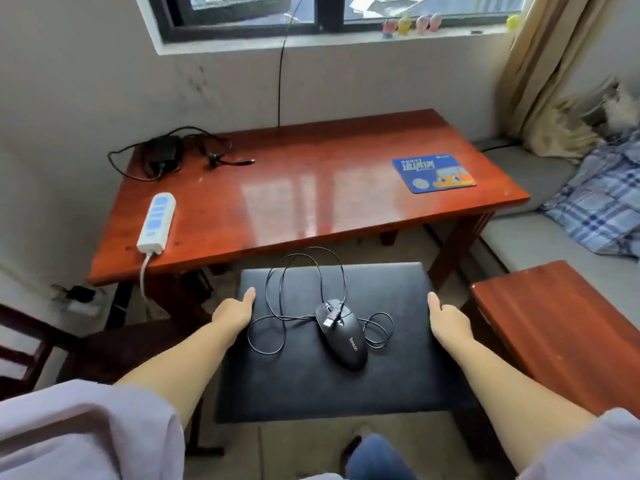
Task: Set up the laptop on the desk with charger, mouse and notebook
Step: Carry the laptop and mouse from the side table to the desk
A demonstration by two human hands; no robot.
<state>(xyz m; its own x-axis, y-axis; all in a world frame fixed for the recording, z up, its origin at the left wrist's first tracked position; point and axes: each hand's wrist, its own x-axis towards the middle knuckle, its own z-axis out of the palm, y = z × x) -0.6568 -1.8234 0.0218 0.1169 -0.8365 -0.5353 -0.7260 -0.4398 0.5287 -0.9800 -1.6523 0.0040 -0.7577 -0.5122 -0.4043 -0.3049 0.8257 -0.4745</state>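
Note:
I hold a closed black laptop point(381, 386) flat in the air in front of the red-brown desk point(311, 199). My left hand point(235, 311) grips its left edge and my right hand point(446, 318) grips its right edge. A black wired mouse point(343, 336) lies on the lid, its cable point(277, 306) looped around it. A black charger point(162, 152) with tangled cord sits at the desk's far left corner. A blue mouse pad point(433, 173) lies at the desk's right. No notebook is in view.
A white power strip point(156, 221) lies on the desk's left edge, its cord hanging down. A second wooden surface point(561, 330) stands at the right. A grey couch point(540, 237) with a plaid cloth point(602, 206) is beyond it. A dark chair point(27, 344) is at left.

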